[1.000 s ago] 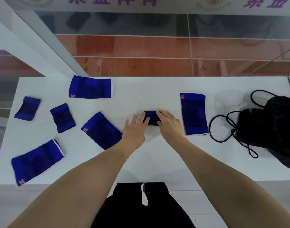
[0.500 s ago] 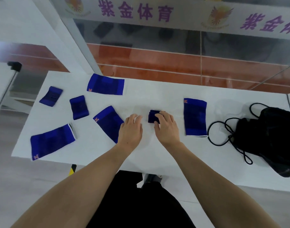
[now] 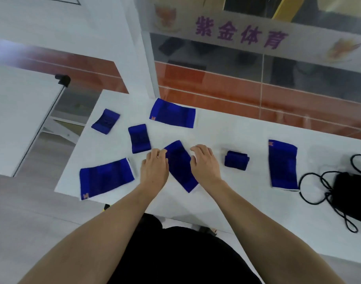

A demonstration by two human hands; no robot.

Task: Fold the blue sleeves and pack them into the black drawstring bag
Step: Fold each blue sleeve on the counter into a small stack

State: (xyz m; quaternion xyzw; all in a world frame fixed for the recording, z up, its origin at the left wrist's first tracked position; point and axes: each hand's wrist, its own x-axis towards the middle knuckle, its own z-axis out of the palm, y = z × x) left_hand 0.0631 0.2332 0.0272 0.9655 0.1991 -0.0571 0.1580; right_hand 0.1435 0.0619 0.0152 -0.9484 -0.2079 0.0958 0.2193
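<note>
Blue sleeves lie scattered over the white table [image 3: 237, 201]: seven in all, four flat and unfolded, three folded into small thick packets. A second ago both hands pressed on the folded packet [image 3: 236, 162] in front of the person; they have since let it go and shifted to the next flat piece on the left, and that packet now sits alone on the table just right of the right hand. The view has also swung left and tilted.

The left hand [image 3: 154, 170] rests at the far left edge of the angled sleeve [image 3: 180, 166], its fingertips curled on the fabric edge; whether it already pinches the cloth cannot be told through the blur. The right hand [image 3: 205, 162] hovers at the sleeve's right edge with fingers loosely bent, holding nothing.

The other flat sleeves are a near-left sleeve [image 3: 106, 178] at the table's front corner, a far sleeve [image 3: 173, 115] by the back edge, and a right sleeve [image 3: 283, 165] lying lengthwise near the bag. Each is a rectangular knit tube with a darker middle band, a thin white hem, and a small orange logo at one corner. Two more folded packets lie at the left: a far-left packet [image 3: 105, 121] and a second packet [image 3: 139, 138] just beyond the left hand.

One black drawstring bag [image 3: 351, 193] lies crumpled at the right edge, soft thin fabric, its black cord [image 3: 318, 187] looping loosely over the tabletop towards the right sleeve.
</note>
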